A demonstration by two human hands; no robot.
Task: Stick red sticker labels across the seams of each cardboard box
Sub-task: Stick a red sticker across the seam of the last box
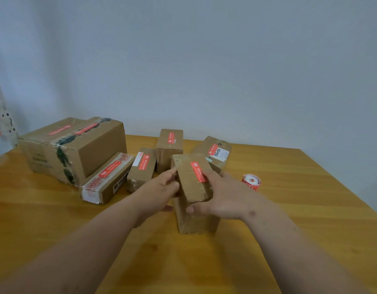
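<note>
**Upright box gripped between both hands**

A tall cardboard box (pixel 194 200) is stood upright on the wooden bench (pixel 289 219), near the front of a cluster of boxes. It is grasped from both sides: the left hand (pixel 162 187) is pressed against its left face, with a fingertip reaching up near the top edge, and the right hand (pixel 221 196) is wrapped around its right side, with the thumb laid across the near face. A red sticker label (pixel 198 171) is seen stuck diagonally across the top of this box, its near end touched or partly covered by the right hand's fingers.

Behind it, five other boxes are set on the bench, each bearing red labels on top. A large box (pixel 81 149) with dark, worn tape is placed at the far left, with two labels on it. Leaning against its near side is a long flat box (pixel 107 177) with white and red printed edges. Just right of that a small box (pixel 142 168) is found, then an upright box (pixel 169 147) behind it, and a tilted box (pixel 215 153) with a white printed label at the far right.

A roll of red stickers (pixel 251 181) is laid on the bench just to the right of the hands, apart from the boxes.
</note>
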